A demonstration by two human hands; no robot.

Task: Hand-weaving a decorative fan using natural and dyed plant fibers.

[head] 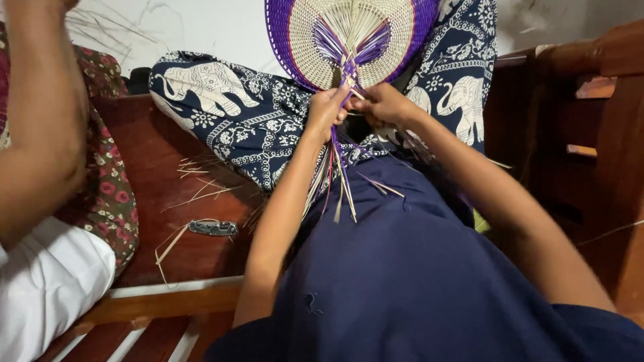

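Note:
A round woven fan [349, 37], cream in the middle with a purple border and purple strands, stands upright over my lap. Both hands grip it at its base where the strips gather. My left hand [327, 107] pinches the gathered strips from the left. My right hand [377, 104] closes on them from the right. Loose cream and purple strip ends [339, 184] hang down from between the hands onto my dark blue shirt. My legs in blue trousers with a white elephant pattern [228, 110] are crossed under the fan.
I sit on a dark wooden bench [168, 255]. A small folded knife [213, 228] and loose straw strips [201, 191] lie on its seat at my left. Another person's arm [40, 114] and floral clothing fill the left edge. Wooden furniture [577, 134] stands at the right.

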